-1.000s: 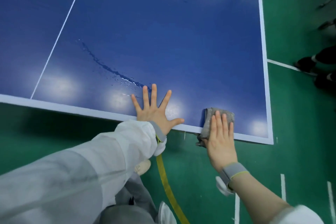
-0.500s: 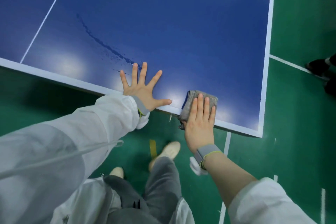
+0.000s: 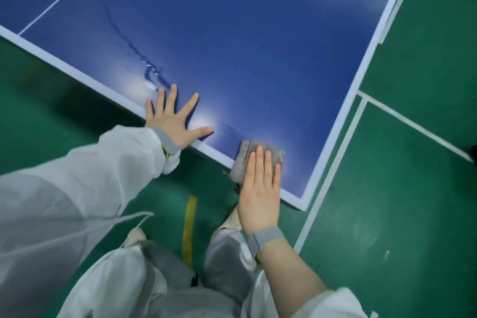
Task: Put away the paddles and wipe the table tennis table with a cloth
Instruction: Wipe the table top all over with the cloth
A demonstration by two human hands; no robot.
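Observation:
The blue table tennis table (image 3: 258, 46) fills the upper part of the head view, its white-edged corner at the lower right. My left hand (image 3: 175, 119) lies flat with spread fingers on the near edge. My right hand (image 3: 260, 188) presses with straight fingers on a folded grey cloth (image 3: 247, 156) at the near edge, close to the corner. A wet streak with droplets (image 3: 149, 70) runs across the surface just beyond my left hand. No paddles are in view.
Green floor (image 3: 413, 201) with white court lines surrounds the table. A yellow strip (image 3: 189, 227) lies on the floor between my feet. My legs and shoes stand right at the table's near edge.
The view has rotated and shifted. My right hand with the cloth has slid along the near edge toward the corner. My left hand stays flat on the edge.

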